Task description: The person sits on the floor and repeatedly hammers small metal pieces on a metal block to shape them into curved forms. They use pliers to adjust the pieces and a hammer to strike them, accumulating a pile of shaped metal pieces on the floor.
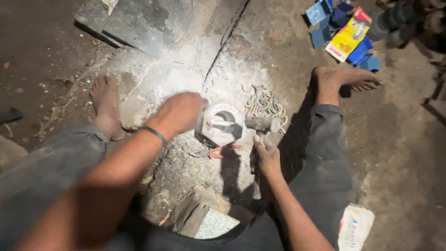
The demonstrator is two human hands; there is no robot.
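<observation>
Person is sitting on a dusty floor (409, 153), legs apart, working between the feet. Left hand (179, 112) is lying closed over the left edge of a grey hexagonal metal block (223, 124), steadying it; what the fingers are gripping under the palm, can't tell. Block is sitting mid-scene on pale powdery ground, with a short metal pin (223, 123) lying across its round hole. Right hand (265, 155) is grasping the handle of a hammer (261, 123); the head is resting just right of the block, not raised. Red-handled pliers (216, 152) are lying just near of the block, untouched. A pile of bent metal links (265, 106) is waiting far-right of the block. Judging by that: one piece is looking set up, striking not begun, most of the pile left.
</observation>
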